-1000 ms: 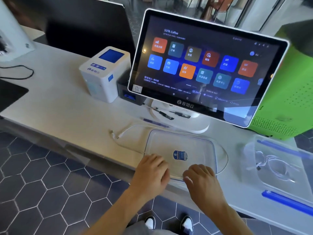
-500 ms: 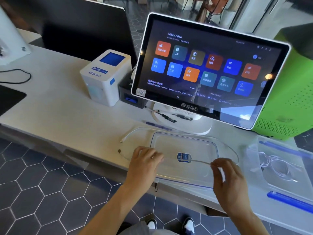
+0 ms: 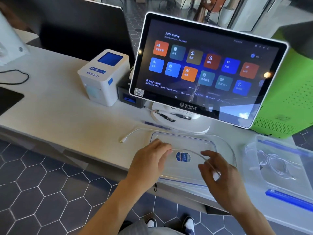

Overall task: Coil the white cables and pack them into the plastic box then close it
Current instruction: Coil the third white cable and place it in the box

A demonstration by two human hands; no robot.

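You had the thin white charging cable point(image 3: 188, 150) strung between both hands over the clear lid: left hand point(image 3: 149, 161) pinching one end, right hand point(image 3: 218, 172) loosely curled round it. Looked light, floppy, springy; grip near the loop crossings. Clear plastic box point(image 3: 286, 187) sat right of your right hand.

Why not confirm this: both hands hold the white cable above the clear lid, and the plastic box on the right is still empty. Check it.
Not quite. The head view shows the plastic box already holding a coiled white cable. The rest stands: the left hand and right hand hold the white cable above the clear lid.
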